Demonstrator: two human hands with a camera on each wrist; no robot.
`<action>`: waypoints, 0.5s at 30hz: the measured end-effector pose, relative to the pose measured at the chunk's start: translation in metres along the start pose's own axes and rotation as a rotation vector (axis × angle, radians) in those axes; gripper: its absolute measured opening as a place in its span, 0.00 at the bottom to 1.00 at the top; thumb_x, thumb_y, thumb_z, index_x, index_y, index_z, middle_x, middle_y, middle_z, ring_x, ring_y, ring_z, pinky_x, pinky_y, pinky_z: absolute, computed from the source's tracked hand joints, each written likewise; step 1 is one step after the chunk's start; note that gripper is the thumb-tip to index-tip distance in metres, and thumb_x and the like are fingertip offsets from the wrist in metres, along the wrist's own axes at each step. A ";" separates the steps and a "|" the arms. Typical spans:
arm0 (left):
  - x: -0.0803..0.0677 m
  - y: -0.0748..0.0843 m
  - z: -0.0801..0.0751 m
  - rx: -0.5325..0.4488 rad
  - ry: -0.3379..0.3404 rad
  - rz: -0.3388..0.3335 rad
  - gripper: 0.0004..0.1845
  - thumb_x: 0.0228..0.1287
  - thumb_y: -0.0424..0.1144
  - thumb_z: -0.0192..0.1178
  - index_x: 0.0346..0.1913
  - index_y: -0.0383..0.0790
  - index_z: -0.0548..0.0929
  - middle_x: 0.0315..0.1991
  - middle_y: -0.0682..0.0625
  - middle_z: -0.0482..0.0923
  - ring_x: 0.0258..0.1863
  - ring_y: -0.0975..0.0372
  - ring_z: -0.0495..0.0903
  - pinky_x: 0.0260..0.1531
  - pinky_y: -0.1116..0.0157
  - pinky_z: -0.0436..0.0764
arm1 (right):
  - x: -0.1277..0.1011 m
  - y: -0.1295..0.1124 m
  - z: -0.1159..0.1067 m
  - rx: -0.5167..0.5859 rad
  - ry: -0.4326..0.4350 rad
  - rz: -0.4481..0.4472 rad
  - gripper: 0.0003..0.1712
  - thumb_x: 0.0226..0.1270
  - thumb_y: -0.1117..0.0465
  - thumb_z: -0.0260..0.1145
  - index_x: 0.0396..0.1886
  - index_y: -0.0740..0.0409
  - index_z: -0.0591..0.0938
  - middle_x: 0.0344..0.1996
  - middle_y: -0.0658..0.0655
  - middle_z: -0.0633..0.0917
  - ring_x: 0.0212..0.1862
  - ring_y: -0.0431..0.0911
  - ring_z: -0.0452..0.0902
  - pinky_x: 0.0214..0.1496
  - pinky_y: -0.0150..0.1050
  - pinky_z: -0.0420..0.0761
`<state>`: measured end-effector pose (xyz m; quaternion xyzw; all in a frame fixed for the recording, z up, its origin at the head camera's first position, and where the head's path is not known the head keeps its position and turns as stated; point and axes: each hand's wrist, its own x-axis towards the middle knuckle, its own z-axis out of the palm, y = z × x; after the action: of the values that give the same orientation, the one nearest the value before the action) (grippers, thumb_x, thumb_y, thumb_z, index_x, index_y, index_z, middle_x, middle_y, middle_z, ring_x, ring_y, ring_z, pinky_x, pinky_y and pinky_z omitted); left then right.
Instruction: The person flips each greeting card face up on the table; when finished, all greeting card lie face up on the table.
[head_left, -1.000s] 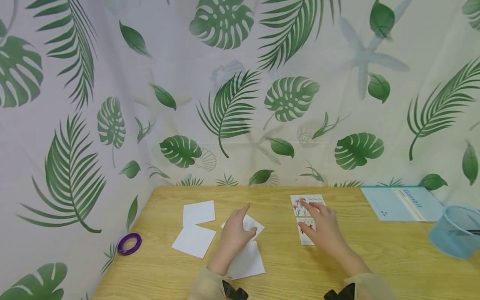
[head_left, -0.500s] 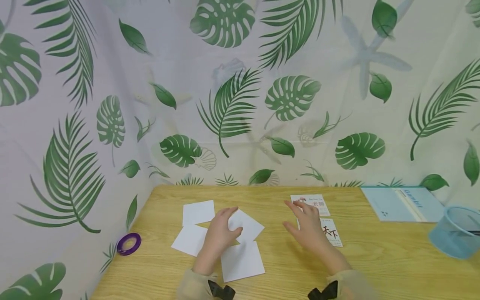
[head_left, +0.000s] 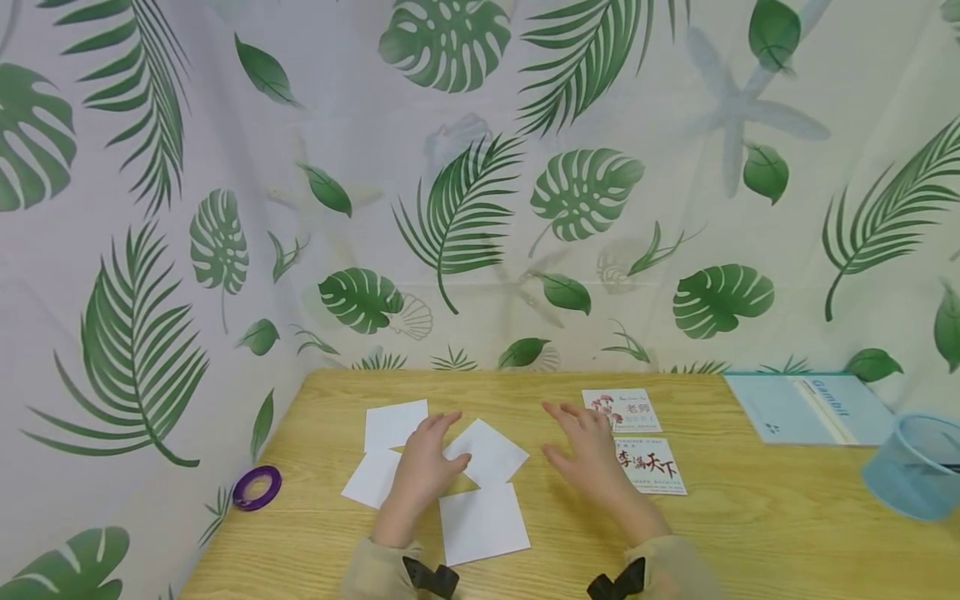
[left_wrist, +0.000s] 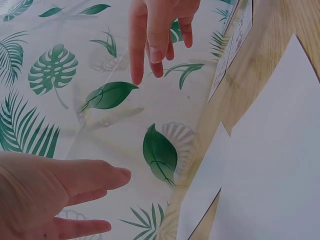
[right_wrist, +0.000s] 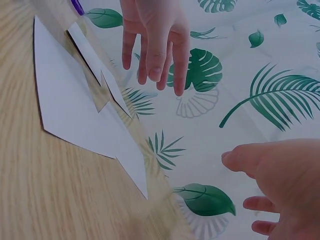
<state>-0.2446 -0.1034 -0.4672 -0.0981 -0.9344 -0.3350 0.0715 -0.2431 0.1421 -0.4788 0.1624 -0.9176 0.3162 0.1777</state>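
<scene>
My left hand (head_left: pixel 424 463) hovers over the white cards on the left of the table, fingers loosely extended and holding nothing. Around it lie a back left card (head_left: pixel 394 423), a front left card (head_left: pixel 371 478) partly hidden by the hand, a tilted card (head_left: pixel 489 452) and a front card (head_left: pixel 486 525), all blank side up. My right hand (head_left: pixel 589 457), fingers also loosely extended, is just left of two printed cards and holds nothing. The upper card (head_left: pixel 637 410) bears red flowers and writing; the lower card (head_left: pixel 654 468) has large dark red characters, its left part hidden by the hand.
A purple tape roll (head_left: pixel 257 487) lies at the table's left edge. At the back right is a light blue notebook (head_left: pixel 813 408) marked "Gambit". A blue mesh pen holder (head_left: pixel 917 468) stands at the far right. Leaf-patterned cloth (head_left: pixel 480 208) hangs behind the table.
Both hands have drifted left. The right hand has come away from the printed cards, baring more of them. The left hand has shifted from the tilted card toward the left pair.
</scene>
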 end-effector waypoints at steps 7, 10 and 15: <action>0.001 -0.005 0.000 0.001 -0.015 -0.012 0.32 0.56 0.35 0.71 0.66 0.37 0.75 0.66 0.31 0.70 0.63 0.36 0.70 0.61 0.41 0.73 | 0.004 -0.005 0.014 0.000 -0.051 0.039 0.33 0.61 0.64 0.70 0.67 0.58 0.74 0.62 0.72 0.74 0.63 0.69 0.62 0.60 0.68 0.68; 0.002 -0.006 0.002 -0.001 -0.021 -0.018 0.32 0.57 0.36 0.71 0.66 0.37 0.75 0.66 0.32 0.69 0.63 0.36 0.70 0.61 0.41 0.73 | 0.005 -0.006 0.020 -0.015 -0.066 0.049 0.33 0.62 0.63 0.70 0.68 0.56 0.74 0.63 0.70 0.74 0.64 0.68 0.62 0.59 0.67 0.70; 0.002 -0.010 0.002 0.010 -0.034 -0.024 0.32 0.56 0.36 0.71 0.66 0.38 0.75 0.66 0.32 0.70 0.63 0.36 0.71 0.61 0.42 0.74 | 0.009 -0.004 0.032 -0.099 -0.072 0.033 0.33 0.61 0.60 0.72 0.67 0.51 0.75 0.64 0.67 0.75 0.63 0.69 0.64 0.56 0.66 0.75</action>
<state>-0.2489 -0.1092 -0.4745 -0.0920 -0.9383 -0.3294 0.0519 -0.2565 0.1171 -0.4969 0.1496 -0.9405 0.2673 0.1469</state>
